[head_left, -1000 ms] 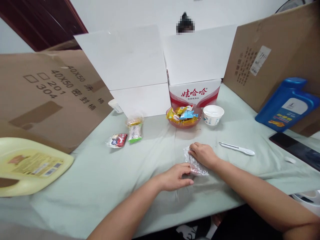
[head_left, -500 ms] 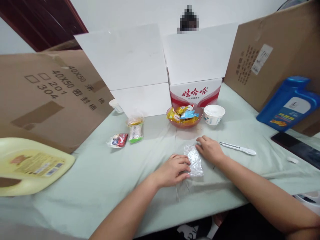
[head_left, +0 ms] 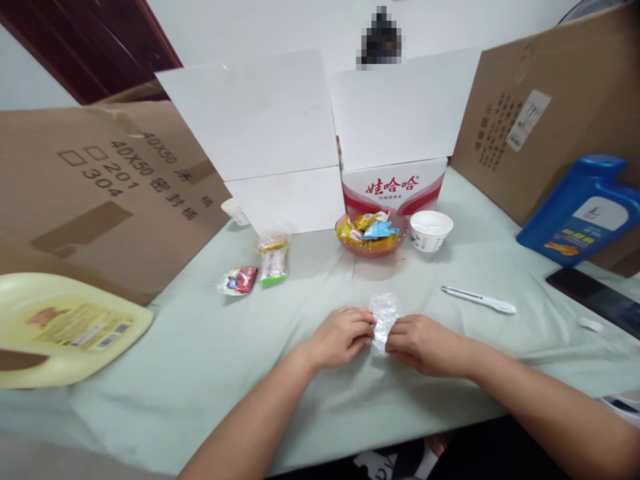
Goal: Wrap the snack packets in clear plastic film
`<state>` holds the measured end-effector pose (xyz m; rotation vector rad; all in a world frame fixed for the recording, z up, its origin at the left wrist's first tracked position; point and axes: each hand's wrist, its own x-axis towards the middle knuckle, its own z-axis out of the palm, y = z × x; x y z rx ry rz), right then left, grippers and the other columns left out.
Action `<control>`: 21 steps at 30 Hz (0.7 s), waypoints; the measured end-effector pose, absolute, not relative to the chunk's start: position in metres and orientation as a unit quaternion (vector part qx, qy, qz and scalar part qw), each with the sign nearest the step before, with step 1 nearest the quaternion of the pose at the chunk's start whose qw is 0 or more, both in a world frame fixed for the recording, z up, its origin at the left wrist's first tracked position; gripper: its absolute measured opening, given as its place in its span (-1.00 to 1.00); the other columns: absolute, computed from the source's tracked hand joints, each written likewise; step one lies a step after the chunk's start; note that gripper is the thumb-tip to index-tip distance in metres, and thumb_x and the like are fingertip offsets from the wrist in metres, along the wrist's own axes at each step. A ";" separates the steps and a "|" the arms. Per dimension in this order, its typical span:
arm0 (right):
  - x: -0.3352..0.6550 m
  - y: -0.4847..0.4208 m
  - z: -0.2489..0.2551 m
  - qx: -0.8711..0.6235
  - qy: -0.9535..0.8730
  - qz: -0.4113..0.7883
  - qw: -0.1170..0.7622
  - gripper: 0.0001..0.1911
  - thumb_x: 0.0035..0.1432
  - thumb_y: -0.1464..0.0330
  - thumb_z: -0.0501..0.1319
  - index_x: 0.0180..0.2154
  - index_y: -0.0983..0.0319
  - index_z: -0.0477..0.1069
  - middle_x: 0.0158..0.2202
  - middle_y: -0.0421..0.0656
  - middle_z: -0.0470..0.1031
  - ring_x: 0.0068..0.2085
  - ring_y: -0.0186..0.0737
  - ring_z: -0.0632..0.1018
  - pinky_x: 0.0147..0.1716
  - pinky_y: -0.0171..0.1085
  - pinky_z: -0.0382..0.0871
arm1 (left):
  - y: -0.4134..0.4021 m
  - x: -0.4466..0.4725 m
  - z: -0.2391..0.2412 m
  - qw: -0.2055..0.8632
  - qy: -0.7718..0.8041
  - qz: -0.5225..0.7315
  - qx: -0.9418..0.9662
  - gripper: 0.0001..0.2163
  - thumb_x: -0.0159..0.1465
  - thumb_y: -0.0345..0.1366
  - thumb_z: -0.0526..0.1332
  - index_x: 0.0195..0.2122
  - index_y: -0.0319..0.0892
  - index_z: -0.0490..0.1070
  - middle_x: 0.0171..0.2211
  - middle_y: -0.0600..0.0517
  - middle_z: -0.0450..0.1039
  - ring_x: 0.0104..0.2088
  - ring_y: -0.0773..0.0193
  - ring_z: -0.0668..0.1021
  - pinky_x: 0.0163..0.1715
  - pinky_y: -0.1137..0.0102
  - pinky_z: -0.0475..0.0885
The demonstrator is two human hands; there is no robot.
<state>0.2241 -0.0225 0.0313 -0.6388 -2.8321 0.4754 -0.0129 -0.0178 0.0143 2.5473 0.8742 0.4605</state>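
Foreground: tabletop [head_left: 320, 427] under creased pale green cloth. Forearms angled inward from below; left hand [head_left: 343, 337] palm down, fingers bent, fingertips at left edge of crinkled clear plastic wrapper [head_left: 384, 317]; right hand [head_left: 425, 345] likewise, fingers curled over its right lower edge. Wrapper on cloth, between hands. Grip: both in contact with wrapper; pinched or merely resting, cannot tell. At far left, pale yellow plastic jug [head_left: 75, 320]. Farther: slim white pen-like tool [head_left: 480, 300]; blue plastic jug [head_left: 575, 220], right; translucent pink bowl [head_left: 370, 251] of bright packets. Behind: white cardboard box [head_left: 395, 189], red lettering; pale wall [head_left: 280, 27].
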 end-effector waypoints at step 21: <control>0.220 0.020 -0.002 -0.473 -0.856 -0.049 0.204 -0.77 0.22 0.50 0.08 -0.15 0.28 0.47 -0.06 0.05 0.50 -0.01 0.00 0.47 -0.05 -0.10 0.32 | -0.020 0.008 -0.011 0.065 0.390 0.156 0.905 -0.65 0.29 -0.30 0.18 0.11 -0.10 0.32 0.16 -0.10 0.34 0.20 0.01 0.32 0.13 0.06 0.30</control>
